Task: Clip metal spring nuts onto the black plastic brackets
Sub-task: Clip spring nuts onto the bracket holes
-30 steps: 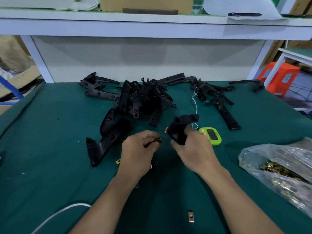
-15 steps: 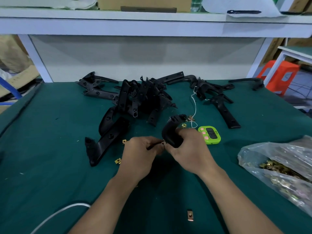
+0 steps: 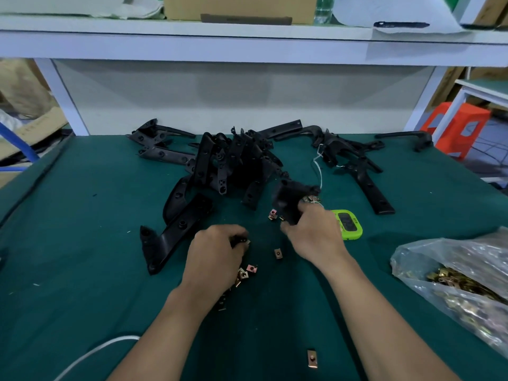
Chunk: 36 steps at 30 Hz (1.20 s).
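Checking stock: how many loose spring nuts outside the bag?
At least 6 spring nuts: one by the held bracket, one mid-mat, three beside the left hand, one nearest you; others may hide.

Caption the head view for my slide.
Right hand grips black bracket; left hand pinches a small part above loose spring nuts.

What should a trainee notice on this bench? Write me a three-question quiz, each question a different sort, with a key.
1. True or false: the right hand grips a black bracket.
2. Where is the green timer?
A) on the white shelf
B) on the green cloth, beside the right hand
C) on the orange stool
3. Fill in: the clear plastic bag at the right holds a heap of metal ____.

Key: 1 true; 2 B; 3 nuts.
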### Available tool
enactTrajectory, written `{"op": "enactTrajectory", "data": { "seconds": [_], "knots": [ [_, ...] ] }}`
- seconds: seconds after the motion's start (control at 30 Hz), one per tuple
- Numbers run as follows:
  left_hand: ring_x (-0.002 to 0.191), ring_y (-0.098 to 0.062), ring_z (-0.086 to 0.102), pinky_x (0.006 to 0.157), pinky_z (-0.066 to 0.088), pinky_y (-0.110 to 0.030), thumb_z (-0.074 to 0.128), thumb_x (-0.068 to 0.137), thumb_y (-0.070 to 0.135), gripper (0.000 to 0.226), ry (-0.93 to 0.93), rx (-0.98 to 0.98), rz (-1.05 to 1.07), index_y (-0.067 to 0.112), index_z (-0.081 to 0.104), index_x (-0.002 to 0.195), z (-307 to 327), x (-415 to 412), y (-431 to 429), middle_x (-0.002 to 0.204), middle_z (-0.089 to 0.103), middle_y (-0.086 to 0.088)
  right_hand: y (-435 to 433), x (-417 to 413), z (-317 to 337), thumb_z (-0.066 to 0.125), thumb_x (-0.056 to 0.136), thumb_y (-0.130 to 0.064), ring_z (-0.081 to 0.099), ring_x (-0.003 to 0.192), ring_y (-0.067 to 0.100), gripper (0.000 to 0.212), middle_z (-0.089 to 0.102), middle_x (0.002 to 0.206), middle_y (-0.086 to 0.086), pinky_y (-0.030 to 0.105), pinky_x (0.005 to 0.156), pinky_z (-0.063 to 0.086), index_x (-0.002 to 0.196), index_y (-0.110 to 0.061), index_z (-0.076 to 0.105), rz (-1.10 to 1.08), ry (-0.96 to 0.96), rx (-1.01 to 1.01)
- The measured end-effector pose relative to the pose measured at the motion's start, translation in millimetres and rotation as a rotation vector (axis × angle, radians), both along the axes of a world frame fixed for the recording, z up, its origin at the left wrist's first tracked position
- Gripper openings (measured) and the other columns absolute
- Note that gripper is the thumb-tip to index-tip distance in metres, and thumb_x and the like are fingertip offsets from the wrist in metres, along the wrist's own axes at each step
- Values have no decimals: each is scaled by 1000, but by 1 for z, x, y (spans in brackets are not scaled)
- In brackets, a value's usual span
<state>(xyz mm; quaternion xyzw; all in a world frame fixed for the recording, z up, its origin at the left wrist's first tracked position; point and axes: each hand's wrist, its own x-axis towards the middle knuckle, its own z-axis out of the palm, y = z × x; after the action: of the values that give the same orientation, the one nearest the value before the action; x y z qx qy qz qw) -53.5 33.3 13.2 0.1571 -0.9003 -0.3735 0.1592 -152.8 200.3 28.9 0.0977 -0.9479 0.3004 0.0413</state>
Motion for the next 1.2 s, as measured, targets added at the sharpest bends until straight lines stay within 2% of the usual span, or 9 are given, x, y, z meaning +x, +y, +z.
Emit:
{"op": "enactTrajectory", "data": {
  "seconds": [0.13,0.33,0.43,0.53,0.67,0.83,0.9,1.07,1.2],
  "knots": [
    [77,5,64,73,57,-24,80,83,27,10,-1,40,4,36,76,81,-1,-3,-1,74,69,25,-8,5,-6,77,82,-25,52,65,24,19,55,68,-5,31,59,43,86,-20,58,22,89,23],
    [92,-4,62,86,53,-28,78,83,37,21,1,-41,-20,42,77,103,1,0,1,99,66,18,-1,10,-3,68,77,-5,48,56,20,20,49,58,-4,23,44,32,77,-18,52,22,102,27],
    [88,-1,63,84,56,-32,80,81,37,28,83,0,-26,44,76,108,7,3,9,97,67,19,8,11,7,72,79,-16,52,55,16,22,57,57,-2,19,40,36,70,-16,52,-33,66,-166],
    [91,-2,64,86,55,-33,81,80,39,34,84,14,-74,47,72,111,10,6,18,97,71,20,11,18,18,74,76,-19,61,61,18,9,69,64,-3,31,49,47,77,-19,65,-44,-41,-328],
    [86,9,67,76,49,-9,85,78,31,43,147,192,-144,62,67,101,15,10,29,88,72,32,7,31,28,73,77,1,48,50,15,19,62,59,-2,27,51,41,70,-14,63,51,-312,-728],
    [76,6,70,65,49,-6,84,80,10,37,264,387,-124,46,77,84,18,11,35,80,75,25,-1,41,32,73,80,7,47,43,15,22,56,54,1,18,39,35,72,-9,61,95,-487,-894],
    [75,6,70,66,48,-4,83,80,8,38,276,390,-40,45,77,78,17,9,33,78,74,25,0,40,31,75,80,-2,49,47,19,18,55,55,0,22,43,38,71,-7,60,74,-379,-786],
    [81,4,67,68,46,-6,77,87,12,28,250,549,-41,40,82,86,18,4,20,88,72,20,17,31,27,78,77,-23,63,70,27,16,67,70,-2,28,55,40,87,-29,66,9,197,85],
    [78,3,57,78,44,-8,62,99,9,34,209,675,-117,37,81,101,20,2,14,79,58,19,25,24,18,67,74,-2,57,73,25,62,70,77,-2,34,91,37,125,-38,68,134,295,459]
  ]
}}
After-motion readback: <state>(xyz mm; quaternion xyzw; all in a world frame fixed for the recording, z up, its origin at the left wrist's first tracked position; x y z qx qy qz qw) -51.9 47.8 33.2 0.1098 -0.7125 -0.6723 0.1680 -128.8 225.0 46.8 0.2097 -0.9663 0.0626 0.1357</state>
